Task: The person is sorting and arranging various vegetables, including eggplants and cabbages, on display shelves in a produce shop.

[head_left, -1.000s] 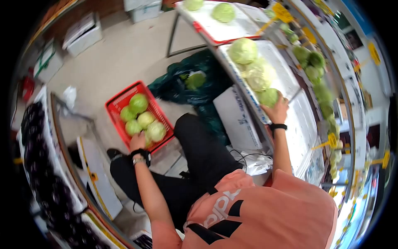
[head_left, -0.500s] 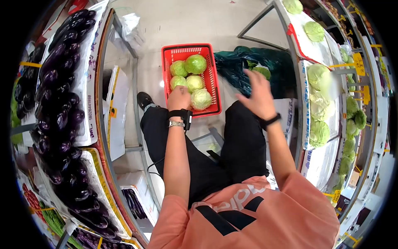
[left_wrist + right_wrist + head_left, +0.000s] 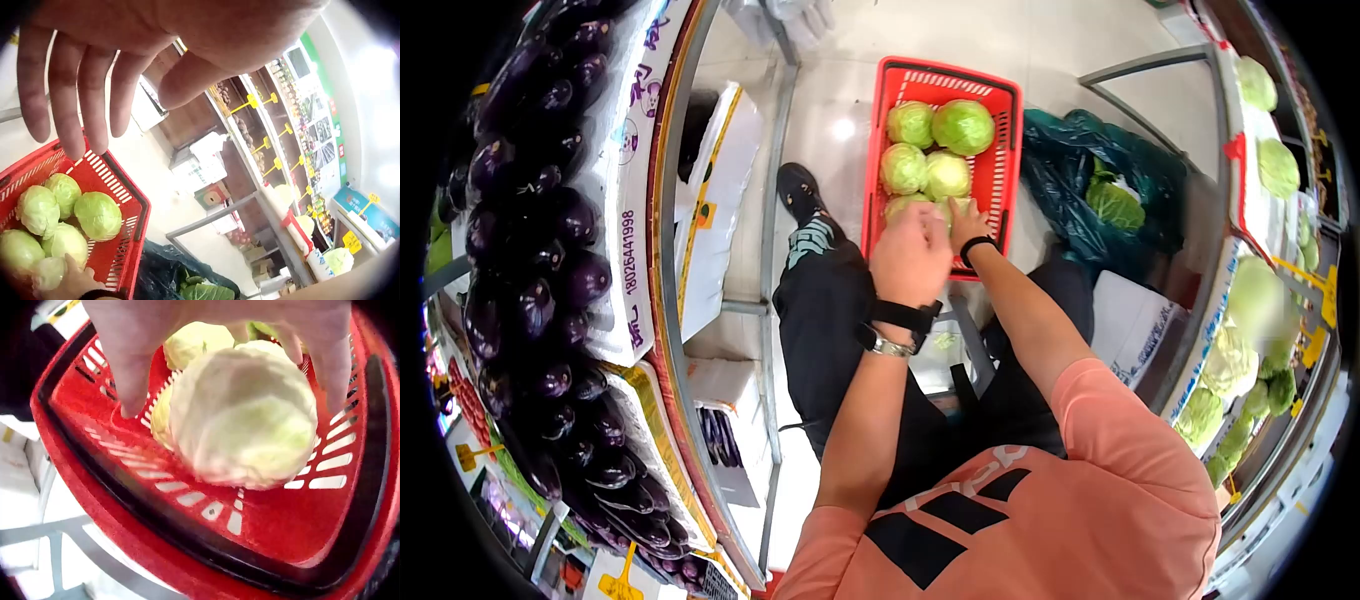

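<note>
Several green cabbages [image 3: 963, 127] lie in a red shopping basket [image 3: 1013, 150] on the floor. Above the basket's near left part is my left hand [image 3: 912, 255], with nothing in it. Its fingers [image 3: 94, 94] hang long and apart from the thumb in the left wrist view. My right hand [image 3: 970, 225] reaches over a pale cabbage [image 3: 244, 419] at the near end of the basket. Thumb and fingers [image 3: 334, 381] spread to either side of this cabbage, with gaps showing beside it in the right wrist view.
Eggplants [image 3: 550, 290] fill a rack on the left. To the right, more cabbages [image 3: 1230, 360] sit on shelf trays. A dark green plastic bag [image 3: 1060, 160] with a leafy cabbage in it lies beside the basket. Metal rack legs [image 3: 775, 290] flank my knees.
My right hand has left a cabbage on the right shelf and come over to the basket without it. My left hand has risen from the basket's cabbages. The head view has turned.
</note>
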`<state>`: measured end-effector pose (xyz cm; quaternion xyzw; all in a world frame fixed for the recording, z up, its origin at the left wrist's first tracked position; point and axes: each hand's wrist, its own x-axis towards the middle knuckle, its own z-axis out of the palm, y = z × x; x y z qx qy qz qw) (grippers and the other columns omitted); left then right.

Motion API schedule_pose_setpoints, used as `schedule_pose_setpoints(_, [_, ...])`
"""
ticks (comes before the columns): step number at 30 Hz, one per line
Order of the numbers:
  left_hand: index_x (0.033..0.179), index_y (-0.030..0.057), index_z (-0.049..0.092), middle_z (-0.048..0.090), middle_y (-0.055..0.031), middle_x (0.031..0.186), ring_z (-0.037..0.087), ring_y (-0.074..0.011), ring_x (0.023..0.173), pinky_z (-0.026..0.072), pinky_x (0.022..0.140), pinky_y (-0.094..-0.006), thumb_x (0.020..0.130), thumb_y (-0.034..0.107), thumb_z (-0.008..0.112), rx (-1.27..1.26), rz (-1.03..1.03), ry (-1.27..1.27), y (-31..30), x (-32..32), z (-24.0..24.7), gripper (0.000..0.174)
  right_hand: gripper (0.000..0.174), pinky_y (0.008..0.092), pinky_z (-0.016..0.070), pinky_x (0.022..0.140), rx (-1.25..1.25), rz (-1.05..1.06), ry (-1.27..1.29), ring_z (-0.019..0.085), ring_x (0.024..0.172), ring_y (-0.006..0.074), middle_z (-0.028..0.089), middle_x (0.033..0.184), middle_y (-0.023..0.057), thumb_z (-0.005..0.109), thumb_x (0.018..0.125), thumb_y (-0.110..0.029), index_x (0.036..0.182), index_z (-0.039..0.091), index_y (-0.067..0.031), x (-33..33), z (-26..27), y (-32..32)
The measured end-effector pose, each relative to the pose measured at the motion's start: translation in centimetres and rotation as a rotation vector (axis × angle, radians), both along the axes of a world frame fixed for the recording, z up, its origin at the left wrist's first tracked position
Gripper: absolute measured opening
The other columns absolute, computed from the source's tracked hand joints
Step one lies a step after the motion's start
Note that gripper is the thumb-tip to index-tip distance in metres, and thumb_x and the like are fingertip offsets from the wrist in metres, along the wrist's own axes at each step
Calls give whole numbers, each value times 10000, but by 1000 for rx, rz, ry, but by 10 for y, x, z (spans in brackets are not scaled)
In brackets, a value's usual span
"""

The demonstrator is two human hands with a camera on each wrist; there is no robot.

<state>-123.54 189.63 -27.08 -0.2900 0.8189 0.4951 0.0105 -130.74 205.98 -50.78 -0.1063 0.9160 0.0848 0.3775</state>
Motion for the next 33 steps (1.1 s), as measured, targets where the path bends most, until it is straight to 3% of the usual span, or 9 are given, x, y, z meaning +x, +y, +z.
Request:
schedule_pose_setpoints(3, [1052, 31, 636, 697, -149, 977, 689, -308, 877, 524, 771, -422, 949, 242, 578, -55, -70, -4, 4, -1, 5, 242, 1238, 666, 398, 1013, 17, 18, 61, 236, 1392, 569, 86, 1602, 253, 841, 619, -578, 1576, 94, -334, 10, -24, -1])
schedule_pose_setpoints(8, [1064, 25, 630, 693, -140, 1004, 671, -317, 906, 522, 780, -420, 950, 257, 581, -54, -161, -47, 12, -6, 10, 263, 1006, 639, 471, 943, -47, 103, 370, 345, 1320, 534, 215, 1547, 242, 798, 712, -445, 1536, 230, -340, 26, -61, 13])
schedule_pose_setpoints(11, [1066, 27, 632, 690, -140, 1016, 667, -320, 909, 522, 782, -419, 947, 252, 582, -67, -167, -49, 12, -8, 12, 260, 933, 598, 528, 869, -90, 55, 213, 423, 1228, 498, 330, 1447, 223, 810, 687, -447, 1476, 330, -315, 14, -38, 10])
schedule_pose_setpoints(17, [1064, 24, 640, 693, -143, 1012, 667, -330, 917, 519, 797, -422, 933, 243, 585, -89, -146, -58, 11, -6, 2, 261, 923, 536, 574, 773, -247, 13, 255, 477, 1127, 483, 381, 1368, 220, 827, 622, -504, 1419, 418, -278, 13, -4, 8])
schedule_pose_setpoints(23, [1099, 9, 637, 700, -174, 1011, 685, -342, 907, 522, 809, -431, 955, 279, 579, -138, -58, 25, 0, -6, -8, 312, 1052, 498, 438, 1015, -789, -230, 354, 492, 1176, 414, 477, 1279, 215, 935, 497, -344, 1402, 440, -136, 13, 91, 17])
schedule_pose_setpoints(24, [1092, -13, 621, 645, -230, 1083, 596, -409, 1038, 462, 897, -487, 958, 288, 551, -45, -9, 16, -1, -6, -9, 337, 1061, 462, 427, 1042, -882, -352, 302, 500, 1210, 374, 502, 1265, 212, 948, 502, -347, 1396, 436, -91, 10, 118, 20])
schedule_pose_setpoints(28, [1105, -15, 613, 640, -231, 1106, 590, -409, 1057, 450, 914, -473, 994, 308, 494, -72, 62, 76, -1, -8, -6, 361, 934, 444, 432, 1086, -1670, -1031, -363, 471, 1328, 282, 453, 1441, 135, 825, 779, -269, 1500, 259, -91, 10, 189, 58])
schedule_pose_setpoints(31, [1114, -10, 617, 654, -225, 1086, 606, -394, 1046, 459, 905, -457, 1010, 330, 463, 95, -38, 98, 3, -5, 0, 387, 961, 500, 372, 1130, -1946, -1087, -639, 405, 1396, 338, 376, 1548, 132, 624, 835, -677, 1536, 286, -113, 18, 210, 97])
schedule_pose_setpoints(33, [1118, -16, 631, 682, -228, 1053, 655, -377, 993, 493, 863, -434, 1006, 317, 480, 196, -89, 87, 9, -2, 0, 383, 1008, 547, 352, 1133, -2089, -1162, -635, 391, 1403, 350, 369, 1554, 132, 566, 809, -763, 1537, 296, -121, 22, 230, 110])
